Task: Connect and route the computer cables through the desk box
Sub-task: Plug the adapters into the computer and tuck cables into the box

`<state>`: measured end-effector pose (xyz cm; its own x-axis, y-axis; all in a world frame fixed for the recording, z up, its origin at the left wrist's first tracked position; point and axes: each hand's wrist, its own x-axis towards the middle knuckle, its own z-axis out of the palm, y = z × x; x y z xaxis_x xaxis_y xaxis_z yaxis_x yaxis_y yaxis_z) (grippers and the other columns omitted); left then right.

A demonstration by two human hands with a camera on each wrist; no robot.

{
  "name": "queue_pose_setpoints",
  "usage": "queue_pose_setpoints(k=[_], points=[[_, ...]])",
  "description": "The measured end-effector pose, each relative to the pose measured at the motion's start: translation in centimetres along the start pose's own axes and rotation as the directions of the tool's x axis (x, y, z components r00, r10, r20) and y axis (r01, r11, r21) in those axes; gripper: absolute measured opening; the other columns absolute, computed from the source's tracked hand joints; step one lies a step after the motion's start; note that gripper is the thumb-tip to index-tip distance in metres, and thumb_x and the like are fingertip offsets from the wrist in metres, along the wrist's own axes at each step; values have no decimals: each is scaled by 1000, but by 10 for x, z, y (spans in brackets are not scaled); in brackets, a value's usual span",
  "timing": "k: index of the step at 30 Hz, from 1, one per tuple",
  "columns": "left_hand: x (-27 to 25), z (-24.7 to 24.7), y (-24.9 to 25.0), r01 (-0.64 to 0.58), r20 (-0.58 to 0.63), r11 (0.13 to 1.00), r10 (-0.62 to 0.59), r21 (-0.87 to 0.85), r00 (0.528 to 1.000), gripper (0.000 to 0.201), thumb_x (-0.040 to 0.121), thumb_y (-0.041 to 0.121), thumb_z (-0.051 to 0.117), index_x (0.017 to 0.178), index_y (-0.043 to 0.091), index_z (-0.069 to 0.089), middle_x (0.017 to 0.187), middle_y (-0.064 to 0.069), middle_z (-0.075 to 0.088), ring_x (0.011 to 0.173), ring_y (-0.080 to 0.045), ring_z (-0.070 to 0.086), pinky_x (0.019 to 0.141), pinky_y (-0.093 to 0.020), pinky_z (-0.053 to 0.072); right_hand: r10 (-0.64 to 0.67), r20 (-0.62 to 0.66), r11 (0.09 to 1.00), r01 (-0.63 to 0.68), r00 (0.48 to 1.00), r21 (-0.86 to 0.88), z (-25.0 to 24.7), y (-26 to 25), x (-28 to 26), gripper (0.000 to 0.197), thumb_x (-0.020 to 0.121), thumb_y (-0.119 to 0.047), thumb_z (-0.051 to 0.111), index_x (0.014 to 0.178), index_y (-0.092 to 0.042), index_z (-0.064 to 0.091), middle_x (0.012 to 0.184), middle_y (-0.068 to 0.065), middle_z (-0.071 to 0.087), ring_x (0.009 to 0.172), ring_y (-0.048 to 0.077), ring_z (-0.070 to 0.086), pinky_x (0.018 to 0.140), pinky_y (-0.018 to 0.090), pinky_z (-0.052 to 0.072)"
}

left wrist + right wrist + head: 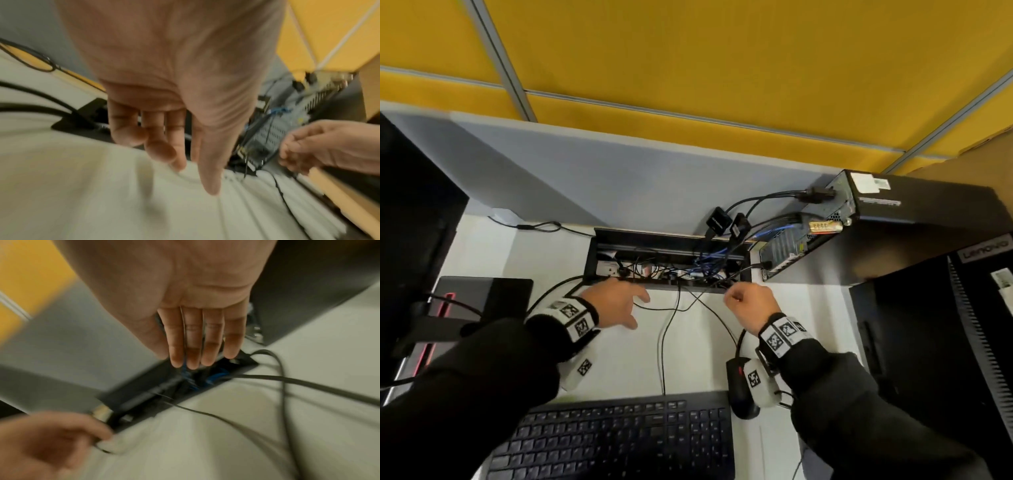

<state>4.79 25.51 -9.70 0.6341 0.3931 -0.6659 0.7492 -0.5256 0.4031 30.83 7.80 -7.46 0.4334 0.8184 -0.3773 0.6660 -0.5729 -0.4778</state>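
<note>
The open black desk box (599,253) is sunk into the white desk and holds sockets, black leads and blue cables (709,262). My left hand (638,310) hovers at its front edge with fingers relaxed and spread; the fingertips (102,436) touch a black cable loop (107,450) on the desk. At the box's right end my right hand (729,298) is curled and pinches a thin black cable (739,277) that leads into the box. In the right wrist view a thin line runs between its fingers (193,340). More thin black cables (667,329) cross the desk.
A small black computer (876,205) lies behind the box on the right, with plugs and two adapters (717,221) hanging from it. A keyboard (619,438) and mouse (736,383) sit near me. Monitors stand at left (410,222) and right (945,325).
</note>
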Motion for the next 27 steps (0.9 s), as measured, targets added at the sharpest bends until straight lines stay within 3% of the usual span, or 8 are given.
queue_pose_setpoints(k=[2,5,8,14,18,22,24,27], points=[[15,15,-1,12,-54,987,-3,162,999,41,85,42,74,123,43,60,95,15,63,92,-12,58,80,-32,49,53,38,992,-49,998,-120,15,21,11,17,93,-28,60,105,-27,71,119,2,67,109,22,62,91,29,49],[32,16,-1,8,-135,948,37,318,990,12,92,40,63,103,35,64,99,7,67,89,-15,61,74,-31,48,59,43,958,-44,997,-282,27,37,17,37,94,-31,58,131,-29,59,141,-2,52,132,23,43,105,39,43],[52,5,-2,15,-224,917,81,398,971,18,100,35,50,105,23,62,92,-2,69,84,-22,66,69,-35,49,49,18,924,-39,999,-380,35,42,15,49,96,-32,55,144,-32,48,149,-8,46,139,20,32,107,42,39],[84,-15,-3,152,-423,980,-86,125,902,20,99,31,54,108,16,64,99,-15,70,93,-37,67,83,-45,57,-36,-12,858,25,999,-512,43,37,23,50,98,-35,49,148,-35,45,152,-11,47,136,19,38,107,44,32],[103,-3,4,281,-336,952,-226,124,914,27,97,44,56,104,22,71,105,-9,73,101,-33,69,82,-40,53,-14,8,869,16,1000,-494,47,27,31,47,99,-37,47,146,-30,47,148,-7,51,137,19,41,110,46,26],[127,-4,-8,215,-41,977,-215,-1,976,30,91,24,57,113,14,75,125,-6,71,112,-28,66,101,-38,52,-201,-16,900,179,979,-397,50,4,23,42,101,-36,44,141,-25,53,137,-2,60,129,20,51,110,42,35],[122,-15,-6,197,31,980,-196,-14,980,36,103,30,54,127,8,70,135,-8,65,121,-29,61,107,-36,46,-300,20,917,294,954,-270,54,-11,23,43,102,-30,46,144,-22,50,141,0,56,132,20,50,111,36,39],[110,-18,-4,117,21,979,-122,167,992,44,108,39,42,126,8,67,136,-10,63,122,-32,59,100,-38,44,-353,120,890,373,928,-263,66,-34,38,57,101,-23,49,155,-15,35,159,4,38,146,22,34,121,33,24]])
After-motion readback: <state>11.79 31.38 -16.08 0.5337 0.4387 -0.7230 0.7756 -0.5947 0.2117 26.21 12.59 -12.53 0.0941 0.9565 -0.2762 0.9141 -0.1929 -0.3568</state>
